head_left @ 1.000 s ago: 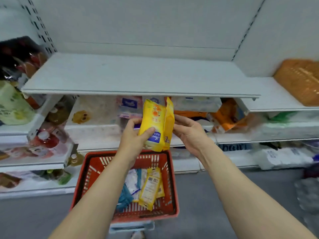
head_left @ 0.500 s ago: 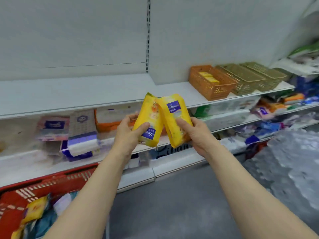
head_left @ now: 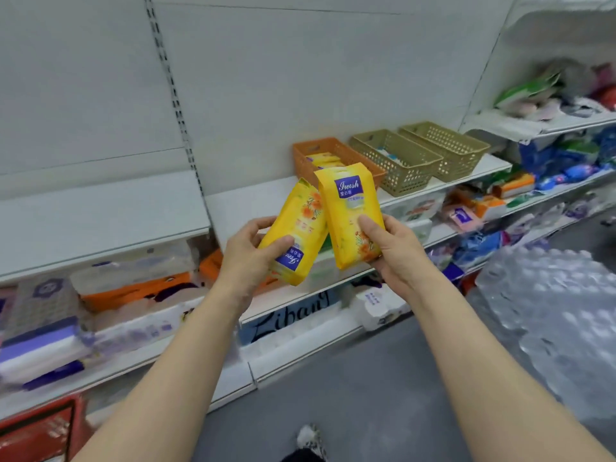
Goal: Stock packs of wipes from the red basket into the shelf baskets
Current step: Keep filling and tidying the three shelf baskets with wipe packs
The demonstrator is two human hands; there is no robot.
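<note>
Fingers curled, the left hand (head_left: 246, 258) grips one yellow wipes pack (head_left: 295, 233) and the right hand (head_left: 391, 250) another (head_left: 353, 218), mid-carry just short of the orange shelf basket (head_left: 336, 158), so the next move likely calls for reaching forward over its rim.

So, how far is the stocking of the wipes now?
Partly done: the orange basket already holds yellow packs. The left hand grips one yellow pack, the right hand another. Neither is placed yet, and the red basket is mostly out of view.
</note>
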